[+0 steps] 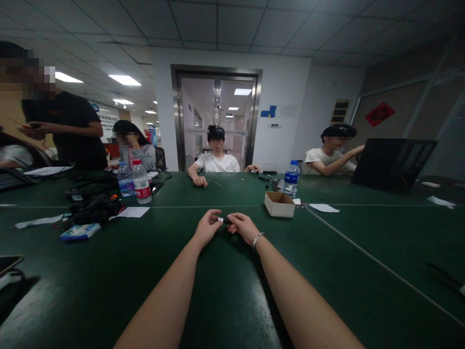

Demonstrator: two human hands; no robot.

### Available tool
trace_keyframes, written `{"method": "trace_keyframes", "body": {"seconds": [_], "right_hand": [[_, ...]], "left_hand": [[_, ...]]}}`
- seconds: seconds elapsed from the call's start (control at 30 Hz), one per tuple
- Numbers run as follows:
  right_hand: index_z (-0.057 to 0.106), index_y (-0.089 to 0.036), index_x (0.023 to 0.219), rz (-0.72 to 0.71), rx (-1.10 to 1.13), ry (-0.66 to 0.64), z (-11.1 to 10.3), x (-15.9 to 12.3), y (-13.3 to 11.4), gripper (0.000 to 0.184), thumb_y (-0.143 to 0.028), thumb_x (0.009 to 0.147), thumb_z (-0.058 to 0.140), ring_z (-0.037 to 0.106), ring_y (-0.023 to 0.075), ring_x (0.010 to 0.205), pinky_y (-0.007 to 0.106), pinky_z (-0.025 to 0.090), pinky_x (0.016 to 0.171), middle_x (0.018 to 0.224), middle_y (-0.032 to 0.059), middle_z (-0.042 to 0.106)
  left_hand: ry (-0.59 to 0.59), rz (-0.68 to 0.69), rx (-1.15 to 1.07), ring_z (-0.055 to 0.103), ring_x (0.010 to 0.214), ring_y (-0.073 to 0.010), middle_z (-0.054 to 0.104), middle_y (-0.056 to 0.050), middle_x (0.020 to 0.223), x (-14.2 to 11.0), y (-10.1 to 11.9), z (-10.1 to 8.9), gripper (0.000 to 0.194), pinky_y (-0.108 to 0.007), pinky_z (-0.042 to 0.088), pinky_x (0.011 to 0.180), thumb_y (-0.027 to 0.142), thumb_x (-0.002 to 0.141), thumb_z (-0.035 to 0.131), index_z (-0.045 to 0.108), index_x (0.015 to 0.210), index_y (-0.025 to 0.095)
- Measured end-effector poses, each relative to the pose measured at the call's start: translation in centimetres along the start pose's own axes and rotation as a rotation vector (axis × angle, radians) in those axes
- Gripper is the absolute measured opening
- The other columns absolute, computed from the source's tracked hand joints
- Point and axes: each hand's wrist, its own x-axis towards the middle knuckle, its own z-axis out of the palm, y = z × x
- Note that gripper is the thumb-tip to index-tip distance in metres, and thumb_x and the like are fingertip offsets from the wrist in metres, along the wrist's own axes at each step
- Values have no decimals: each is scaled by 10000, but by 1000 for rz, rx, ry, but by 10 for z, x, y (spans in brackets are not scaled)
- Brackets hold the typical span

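Note:
My left hand (208, 230) and my right hand (246, 229) meet above the green tabletop. Between them is a small black-and-silver object (224, 220), short and tube-like; I cannot make out its exact kind. The thumb and fingers of my left hand pinch its silver end. My right hand grips the black end between thumb and fingers, and a bracelet (257, 240) circles that wrist. To the right of my hands stands an open cardboard box (279, 209), apart from them.
The green table (225, 300) has seams. A blue-capped bottle (291, 179) stands behind the box. Two bottles (141, 183), a dark heap of gear (95, 209) and a blue-white packet (80, 231) are at left. A black laptop-like case (388, 162) stands right. Several people sit or stand around.

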Motion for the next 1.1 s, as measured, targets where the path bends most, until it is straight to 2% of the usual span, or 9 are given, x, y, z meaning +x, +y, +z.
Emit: {"method": "trace_keyframes", "body": {"seconds": [0.4,0.77,0.97,1.1], "right_hand": [[578,-101,828,-8,6,-8,-1,0,1,195,-250,745,672,561,84,468,142,445,427,552,15,592],[587,-110,823,1,5,-25,0,0,0,163,-234,751,664,561,82,469,142,452,417,584,21,601],[591,-109,832,-12,13,-36,0,-1,0,214,-226,694,705,572,83,495,143,460,440,622,21,604],[609,-120,880,-43,16,-53,-1,-2,0,320,-198,606,754,581,82,528,154,470,474,657,-5,583]], "left_hand": [[-15,-36,-20,529,619,-111,553,-9,703,1,1,1,352,-223,415,597,301,685,608,549,998,151],[-65,-27,45,479,478,-104,529,7,534,4,-6,1,409,-208,357,490,527,754,482,570,833,136],[-40,-57,101,496,468,-111,561,-11,539,6,-10,-1,451,-210,364,489,581,747,465,555,780,140],[-11,-70,122,501,449,-116,560,-12,516,7,-11,-1,459,-213,360,469,592,754,444,554,743,146]]}}
